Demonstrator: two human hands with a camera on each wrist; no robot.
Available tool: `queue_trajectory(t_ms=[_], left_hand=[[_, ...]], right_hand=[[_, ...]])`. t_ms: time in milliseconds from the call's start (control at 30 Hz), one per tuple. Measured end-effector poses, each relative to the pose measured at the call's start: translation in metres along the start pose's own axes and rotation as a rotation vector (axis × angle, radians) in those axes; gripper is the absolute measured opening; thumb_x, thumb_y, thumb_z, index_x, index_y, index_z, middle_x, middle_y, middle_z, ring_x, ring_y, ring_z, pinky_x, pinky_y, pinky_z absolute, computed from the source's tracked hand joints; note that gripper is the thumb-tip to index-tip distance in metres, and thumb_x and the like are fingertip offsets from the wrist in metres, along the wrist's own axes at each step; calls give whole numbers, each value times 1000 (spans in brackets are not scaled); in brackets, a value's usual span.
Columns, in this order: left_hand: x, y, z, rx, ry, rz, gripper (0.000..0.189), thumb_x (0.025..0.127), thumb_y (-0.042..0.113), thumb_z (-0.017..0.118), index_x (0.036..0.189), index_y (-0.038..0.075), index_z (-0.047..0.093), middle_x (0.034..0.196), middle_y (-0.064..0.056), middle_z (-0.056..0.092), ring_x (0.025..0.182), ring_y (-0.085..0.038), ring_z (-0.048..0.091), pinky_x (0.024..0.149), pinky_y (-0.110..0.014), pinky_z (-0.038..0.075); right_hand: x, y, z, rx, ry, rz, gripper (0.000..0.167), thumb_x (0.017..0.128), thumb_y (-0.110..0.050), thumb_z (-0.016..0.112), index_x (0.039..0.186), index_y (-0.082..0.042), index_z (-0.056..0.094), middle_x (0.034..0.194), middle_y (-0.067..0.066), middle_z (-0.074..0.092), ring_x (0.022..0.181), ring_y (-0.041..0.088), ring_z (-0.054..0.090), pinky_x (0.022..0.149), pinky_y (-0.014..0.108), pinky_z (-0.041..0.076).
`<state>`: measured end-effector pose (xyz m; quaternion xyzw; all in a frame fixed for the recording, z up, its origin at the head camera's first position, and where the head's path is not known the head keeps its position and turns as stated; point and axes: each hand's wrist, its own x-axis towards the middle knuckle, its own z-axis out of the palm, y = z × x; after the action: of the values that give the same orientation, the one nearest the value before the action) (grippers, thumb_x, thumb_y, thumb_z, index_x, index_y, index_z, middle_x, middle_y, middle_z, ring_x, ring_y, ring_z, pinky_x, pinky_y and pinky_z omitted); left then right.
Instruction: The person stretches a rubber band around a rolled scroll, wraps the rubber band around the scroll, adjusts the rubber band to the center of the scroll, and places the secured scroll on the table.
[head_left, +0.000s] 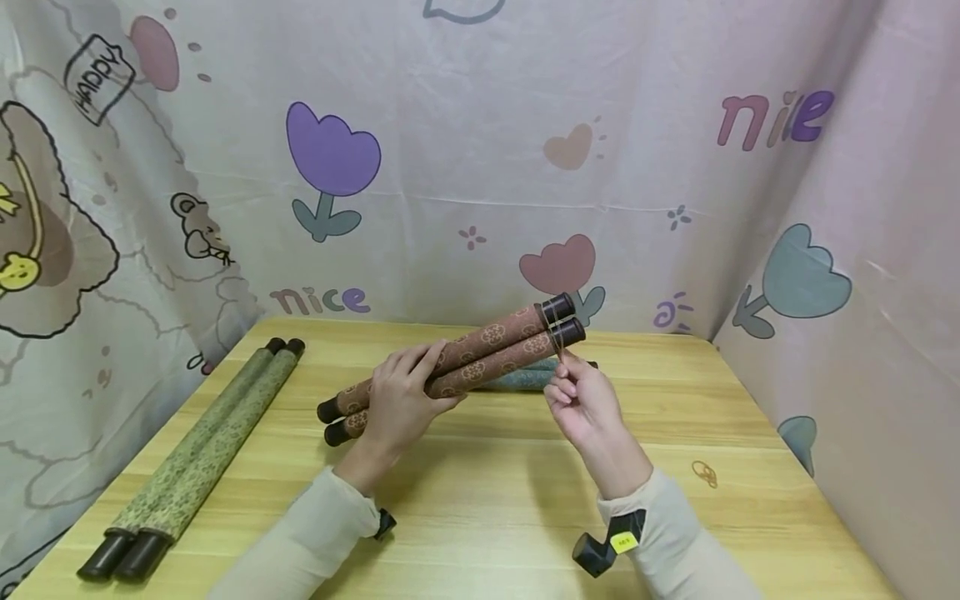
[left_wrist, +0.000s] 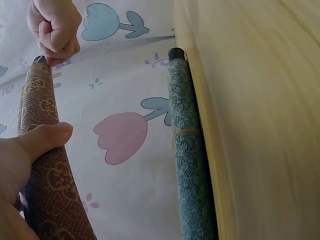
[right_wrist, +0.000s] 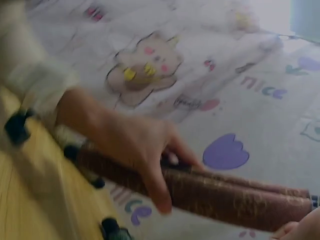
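A reddish-brown patterned scroll [head_left: 491, 352], rolled from both ends into two parallel rolls with dark end knobs, is held up at a slant above the table. My left hand [head_left: 402, 396] grips it around the middle, thumb across the near roll in the left wrist view. At the scroll's upper right end, a thin rubber band [head_left: 556, 327] loops around the dark knobs. My right hand [head_left: 588, 406] pinches that band between thumb and fingertips, its other fingers curled in. The right wrist view shows the left hand wrapped over the brown rolls [right_wrist: 230, 196].
A green double-rolled scroll [head_left: 202, 450] lies along the table's left side. Behind the brown one lies a blue-green scroll [left_wrist: 184, 105] with a rubber band around it. Loose rubber bands [head_left: 704, 474] rest on the wooden table [head_left: 480, 517] at right. A printed curtain hangs behind.
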<state>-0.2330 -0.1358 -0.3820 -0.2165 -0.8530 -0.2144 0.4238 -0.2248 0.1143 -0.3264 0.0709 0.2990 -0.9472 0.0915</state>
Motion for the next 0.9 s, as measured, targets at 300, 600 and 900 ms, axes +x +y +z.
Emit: queue_trajectory(t_ms=[300, 600, 900], left_hand=[[1, -5, -7, 10, -118, -54, 83, 59, 41, 94, 130, 11, 63, 119, -12, 64, 103, -36, 60, 81, -56, 47], [-5, -7, -10, 69, -244, -45, 88, 58, 46, 93, 133, 12, 61, 121, -11, 63, 103, -32, 59, 78, -51, 47], [-12, -8, -9, 104, -308, -27, 87, 58, 46, 92, 131, 10, 62, 120, -12, 64, 106, -34, 59, 82, -56, 47]], right_hand=[[-2, -13, -23, -296, -75, -26, 17, 104, -16, 46, 93, -10, 58, 72, -3, 52, 56, 7, 41, 53, 16, 36], [-5, -32, -35, -354, -90, -82, 14, 105, -18, 46, 100, -9, 55, 82, 0, 57, 74, 11, 53, 71, 19, 47], [-4, -38, -47, -420, -94, -113, 18, 104, -23, 49, 111, -7, 50, 92, 1, 60, 84, 14, 59, 77, 22, 50]])
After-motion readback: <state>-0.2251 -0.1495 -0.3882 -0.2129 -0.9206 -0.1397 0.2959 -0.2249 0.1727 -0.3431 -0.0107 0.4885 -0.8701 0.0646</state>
